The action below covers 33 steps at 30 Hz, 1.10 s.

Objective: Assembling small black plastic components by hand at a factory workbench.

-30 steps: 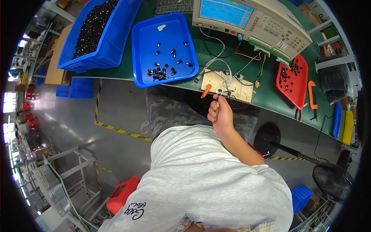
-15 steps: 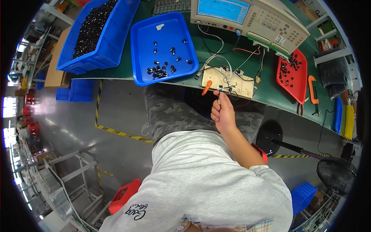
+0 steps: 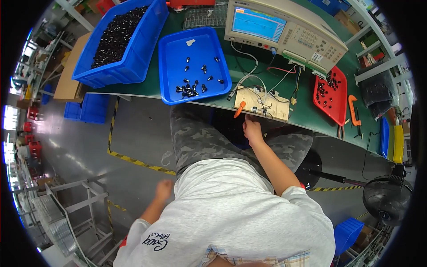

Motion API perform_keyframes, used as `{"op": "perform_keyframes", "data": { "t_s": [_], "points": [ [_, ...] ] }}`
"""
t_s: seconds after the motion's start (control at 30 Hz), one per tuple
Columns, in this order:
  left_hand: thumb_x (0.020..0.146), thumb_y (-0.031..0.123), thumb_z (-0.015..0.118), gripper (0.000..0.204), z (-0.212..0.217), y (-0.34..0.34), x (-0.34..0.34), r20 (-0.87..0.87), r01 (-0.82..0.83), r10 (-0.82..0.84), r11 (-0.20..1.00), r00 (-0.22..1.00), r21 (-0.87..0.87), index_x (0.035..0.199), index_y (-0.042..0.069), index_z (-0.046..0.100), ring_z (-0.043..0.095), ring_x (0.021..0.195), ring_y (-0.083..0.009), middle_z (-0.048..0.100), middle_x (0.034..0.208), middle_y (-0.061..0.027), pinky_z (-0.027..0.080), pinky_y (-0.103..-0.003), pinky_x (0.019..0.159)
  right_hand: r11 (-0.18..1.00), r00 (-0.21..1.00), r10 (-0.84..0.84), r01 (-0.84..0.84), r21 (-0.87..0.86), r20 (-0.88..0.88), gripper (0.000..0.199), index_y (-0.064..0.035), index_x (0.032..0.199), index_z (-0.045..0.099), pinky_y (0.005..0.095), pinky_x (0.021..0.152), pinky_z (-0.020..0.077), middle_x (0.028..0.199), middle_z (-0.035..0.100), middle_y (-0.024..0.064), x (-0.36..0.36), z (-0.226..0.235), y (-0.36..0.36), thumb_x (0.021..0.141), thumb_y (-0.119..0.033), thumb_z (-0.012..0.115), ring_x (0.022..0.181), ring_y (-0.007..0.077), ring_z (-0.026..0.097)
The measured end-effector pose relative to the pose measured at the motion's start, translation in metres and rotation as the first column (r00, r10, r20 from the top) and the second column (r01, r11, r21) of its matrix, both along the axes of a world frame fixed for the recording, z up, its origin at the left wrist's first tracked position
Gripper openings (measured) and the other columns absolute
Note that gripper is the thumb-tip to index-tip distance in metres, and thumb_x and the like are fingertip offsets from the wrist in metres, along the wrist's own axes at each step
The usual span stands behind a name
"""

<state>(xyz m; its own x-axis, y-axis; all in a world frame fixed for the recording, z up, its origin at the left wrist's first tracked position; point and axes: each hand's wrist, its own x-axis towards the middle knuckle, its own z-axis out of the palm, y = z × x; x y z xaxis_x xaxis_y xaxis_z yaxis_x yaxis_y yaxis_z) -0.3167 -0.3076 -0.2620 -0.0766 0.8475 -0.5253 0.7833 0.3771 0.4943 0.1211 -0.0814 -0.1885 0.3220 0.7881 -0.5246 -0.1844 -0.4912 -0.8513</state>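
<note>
Along the near edge of the green workbench [image 3: 304, 107], a wired wooden board [image 3: 279, 108] is lying with its long axis running left to right, just ahead of the nearer right hand [image 3: 252, 130], partly curled, holding I cannot tell what, if anything, while the blurred left hand [image 3: 164, 189] is hanging well apart, its grip unreadable.

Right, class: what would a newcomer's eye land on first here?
Probably the big blue bin at the upper left, heaped with small black parts, and the beige instrument with its lit screen at the top. Next come the shallow blue tray between them, holding scattered parts, and the red tray at right. An orange piece at the left end of a pale wooden board also stands out.
</note>
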Motion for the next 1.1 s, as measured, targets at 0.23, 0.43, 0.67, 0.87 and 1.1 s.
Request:
{"op": "perform_keyframes", "data": {
  "t_s": [0.23, 0.43, 0.67, 0.87, 1.1],
  "points": [
    [0.104, 0.042, 0.045, 0.045, 0.120, 0.169, 0.109, 0.631, -0.352, 0.245, 0.935, 0.736, 0.047, 0.100, 0.004, 0.069, 0.045, 0.047, -0.0095, 0.049, 0.057, -0.0002, 0.033, -0.026, 0.044, 0.819, 0.810, 0.086, -0.389, 0.422, 0.580, 0.031, -0.0026, 0.099, 0.069, 0.0271, 0.058, 0.0447, 0.071, 0.062, 0.0047, -0.010, 0.020, -0.020, 0.092, -0.033, 0.067, 0.059, 0.0151, 0.056],
    [0.103, 0.061, 0.024, 0.066, 0.161, 0.204, 0.243, 0.822, -0.079, 0.385, 0.918, 0.420, -0.390, 0.121, 0.006, 0.058, 0.036, 0.043, -0.0070, 0.055, 0.068, -0.0011, 0.025, -0.022, 0.038, 0.679, 0.558, 0.552, -0.732, 0.054, 0.620, 0.029, -0.0126, 0.112, 0.069, 0.0351, 0.065, 0.0521, 0.081, 0.070, 0.0121, -0.040, 0.114, -0.061, 0.088, -0.027, 0.069, 0.070, 0.0256, 0.067],
    [0.106, 0.052, 0.027, 0.057, 0.156, 0.217, 0.288, 0.827, 0.100, 0.216, 0.946, 0.518, -0.310, 0.115, 0.005, 0.058, 0.038, 0.045, -0.0064, 0.058, 0.074, -0.0024, 0.027, -0.022, 0.040, 0.697, 0.508, 0.484, -0.716, 0.037, 0.713, 0.023, -0.0134, 0.110, 0.065, 0.0436, 0.064, 0.0519, 0.083, 0.071, 0.0118, -0.012, 0.118, -0.063, 0.090, -0.024, 0.063, 0.074, 0.0329, 0.068],
    [0.107, 0.048, 0.031, 0.051, 0.179, 0.231, 0.294, 0.866, 0.176, 0.305, 0.901, 0.396, -0.397, 0.111, 0.004, 0.056, 0.036, 0.045, -0.0066, 0.056, 0.073, -0.0018, 0.027, -0.022, 0.039, 0.761, 0.648, 0.421, -0.633, 0.142, 0.635, 0.019, -0.0088, 0.100, 0.065, 0.0403, 0.063, 0.0527, 0.084, 0.071, 0.0121, -0.005, 0.127, -0.062, 0.090, -0.025, 0.065, 0.075, 0.0313, 0.069],
    [0.104, 0.032, 0.041, 0.026, 0.189, 0.211, 0.299, 0.882, 0.065, 0.427, 0.892, 0.197, -0.447, 0.104, 0.010, 0.054, 0.038, 0.045, -0.0082, 0.054, 0.077, -0.0031, 0.029, -0.023, 0.039, 0.845, 0.696, 0.128, -0.450, 0.290, 0.707, 0.017, -0.0096, 0.095, 0.064, 0.0340, 0.060, 0.0526, 0.075, 0.069, 0.0101, 0.001, 0.125, -0.054, 0.086, -0.023, 0.071, 0.067, 0.0281, 0.070]
  ]
}}
